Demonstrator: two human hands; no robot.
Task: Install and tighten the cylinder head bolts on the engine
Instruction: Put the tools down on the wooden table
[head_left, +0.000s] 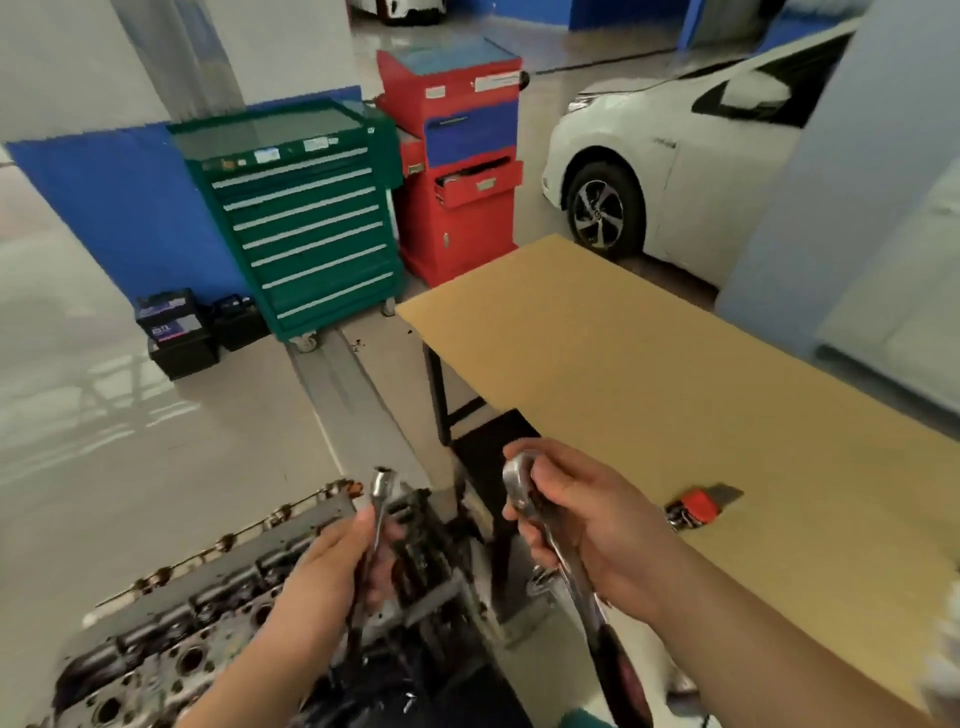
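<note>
Tool assembly step, by the look of it: left hand (332, 566) grasps a socket extension (379, 514) with the socket end pointing up, fingers wrapped round the shaft. Right hand (576, 525) is clenched on a ratchet wrench (545, 525) just below its head, handle running down toward the body. The two tools are near each other but apart, not yet joined.

Cylinder head (197, 613) sits low left on the engine, under the left forearm, open bores showing. Can't make out any bolts in it from here; frame is blurred down there.

To do this well, I'd say: square the extension's drive end onto the ratchet, push until it seats, tug to check. Confirm ratchet direction is set to tighten before going to the head. Then run bolts down evenly, not one fully at a time.

Pose: both forearms reach forward at about chest height, hands level with each other, both raised above the head rather than on it.

Cardboard-covered counter (675, 374) to the right carries a small red-handled tool (698, 506), well apart from both hands.
</note>
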